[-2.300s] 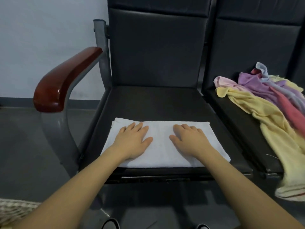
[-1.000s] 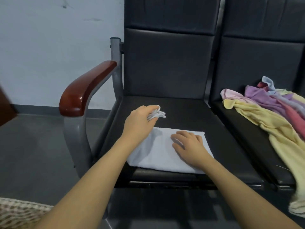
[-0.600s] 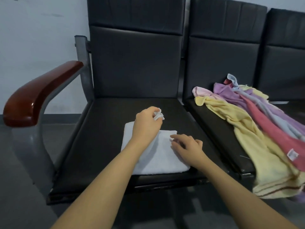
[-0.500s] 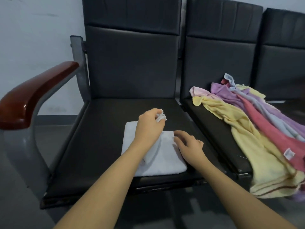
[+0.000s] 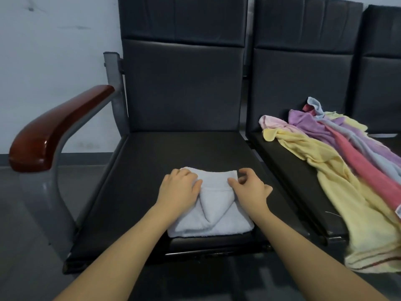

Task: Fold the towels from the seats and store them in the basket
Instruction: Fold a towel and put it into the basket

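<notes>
I am pressing my left hand (image 5: 179, 187) flat on the white towel (image 5: 213, 216) at the seat's (image 5: 138, 181) front edge; my right hand (image 5: 249, 189) is pinching its fold, fingertips partly hidden.

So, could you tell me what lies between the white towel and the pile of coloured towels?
Only bare black seat and the gap between seats, in the head view.
</notes>
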`<state>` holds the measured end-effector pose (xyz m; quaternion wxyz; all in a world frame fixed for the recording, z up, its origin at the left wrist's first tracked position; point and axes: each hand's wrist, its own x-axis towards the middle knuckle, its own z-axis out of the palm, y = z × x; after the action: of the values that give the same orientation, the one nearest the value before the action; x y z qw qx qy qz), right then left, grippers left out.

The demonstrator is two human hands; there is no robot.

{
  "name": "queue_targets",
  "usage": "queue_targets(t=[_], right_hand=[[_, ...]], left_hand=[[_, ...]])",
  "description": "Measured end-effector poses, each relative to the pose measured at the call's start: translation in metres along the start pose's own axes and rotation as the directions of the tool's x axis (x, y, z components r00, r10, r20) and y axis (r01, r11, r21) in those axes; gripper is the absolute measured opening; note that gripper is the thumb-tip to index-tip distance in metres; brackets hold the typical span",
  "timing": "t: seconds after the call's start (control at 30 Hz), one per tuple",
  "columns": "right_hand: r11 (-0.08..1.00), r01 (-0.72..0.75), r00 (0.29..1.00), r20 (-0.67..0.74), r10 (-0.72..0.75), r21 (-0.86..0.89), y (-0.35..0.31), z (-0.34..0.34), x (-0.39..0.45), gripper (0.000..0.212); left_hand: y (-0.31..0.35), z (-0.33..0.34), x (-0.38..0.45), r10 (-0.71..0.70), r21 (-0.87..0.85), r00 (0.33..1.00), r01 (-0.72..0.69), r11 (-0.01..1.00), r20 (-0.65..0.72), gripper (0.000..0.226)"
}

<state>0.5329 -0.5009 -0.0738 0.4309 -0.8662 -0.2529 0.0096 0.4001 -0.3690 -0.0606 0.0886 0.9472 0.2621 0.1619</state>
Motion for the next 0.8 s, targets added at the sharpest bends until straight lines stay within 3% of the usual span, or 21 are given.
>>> queue_targets(t=[0.13,0.3,0.37,0.43,0.57,0.8], right_hand=[[0.988,0.114,0.986,-0.107,-0.125,-0.099,-0.008,0.005,0.0,0.028],[0.954,0.232,0.939,-0.212,-0.271,-0.191,-0.014,0.003,0.0,0.04],[0.911,0.349,0.92,-0.104,-0.378,-0.222,-0.015,0.001,0.0,0.038],[0.857,0.456,0.889,0.094,-0.447,-0.24,-0.015,0.003,-0.001,0.036],[0.871,0.345,0.896,0.399,-0.194,-0.351,-0.01,0.008,0.0,0.048],[0.884,0.289,0.919,0.366,-0.149,-0.367,-0.016,0.023,0.015,0.045]], left_hand=[[-0.008,0.002,-0.009,0.003,-0.082,0.999,0.001,0.997,0.051,0.038],[-0.015,0.003,-0.014,0.023,-0.034,0.983,-0.017,0.999,0.182,0.043],[-0.017,0.005,-0.014,0.024,-0.05,0.968,-0.011,0.999,0.25,0.046],[-0.019,0.006,-0.012,0.015,-0.061,0.943,0.006,0.998,0.334,0.049],[-0.027,0.007,-0.004,0.014,-0.035,0.916,0.0,0.999,0.4,0.05],[-0.033,0.014,0.017,0.026,-0.14,0.942,0.022,0.99,0.334,0.049]])
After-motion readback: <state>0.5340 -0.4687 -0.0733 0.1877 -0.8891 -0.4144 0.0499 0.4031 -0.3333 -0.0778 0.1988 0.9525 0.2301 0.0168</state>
